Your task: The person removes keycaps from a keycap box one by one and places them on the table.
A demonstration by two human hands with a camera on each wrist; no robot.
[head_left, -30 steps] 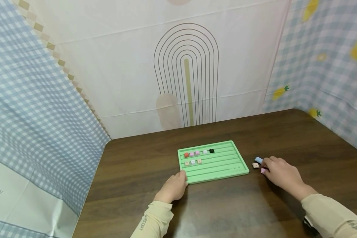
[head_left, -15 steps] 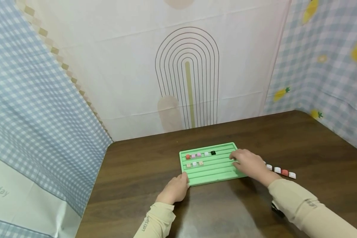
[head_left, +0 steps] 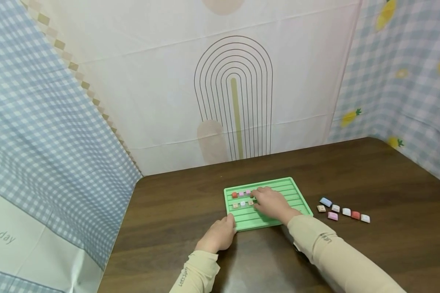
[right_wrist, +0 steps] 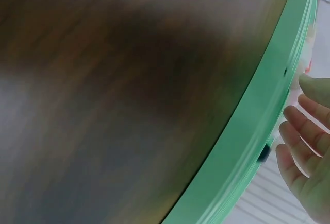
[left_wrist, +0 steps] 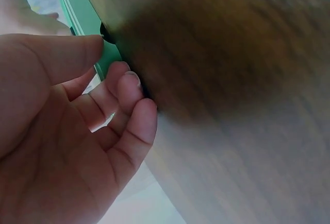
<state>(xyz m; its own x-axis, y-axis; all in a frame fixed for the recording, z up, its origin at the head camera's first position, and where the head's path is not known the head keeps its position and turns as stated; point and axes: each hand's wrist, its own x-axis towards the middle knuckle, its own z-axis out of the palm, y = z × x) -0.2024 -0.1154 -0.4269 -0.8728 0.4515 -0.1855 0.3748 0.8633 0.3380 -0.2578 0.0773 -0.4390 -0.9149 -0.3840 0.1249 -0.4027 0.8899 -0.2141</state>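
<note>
A light green ridged tray [head_left: 284, 221] lies on the table with small keycaps in its two upper rows. My left hand [head_left: 218, 234] grips the tray's near left corner, the thumb at the rim and the fingers curled beside it in the left wrist view. My right hand [head_left: 273, 203] is over the tray, its fingertips beside a beige keycap [head_left: 251, 203] and a pink keycap [head_left: 248, 192]. Whether anything sits between thumb and index is hidden. A red keycap [head_left: 234, 195] stands at the upper row's left end. A black keycap [right_wrist: 264, 153] shows beside the right fingers.
Right of the tray lie several loose keycaps, among them a long blue keycap [head_left: 326, 202], a pink keycap [head_left: 333, 216] and a red keycap [head_left: 355, 215]. The brown wooden table [head_left: 176, 203] meets hanging cloths behind and on the left.
My right hand has moved left from the loose keycaps to the keycap rows on the tray, uncovering those loose keycaps. The left hand stays at the tray's corner.
</note>
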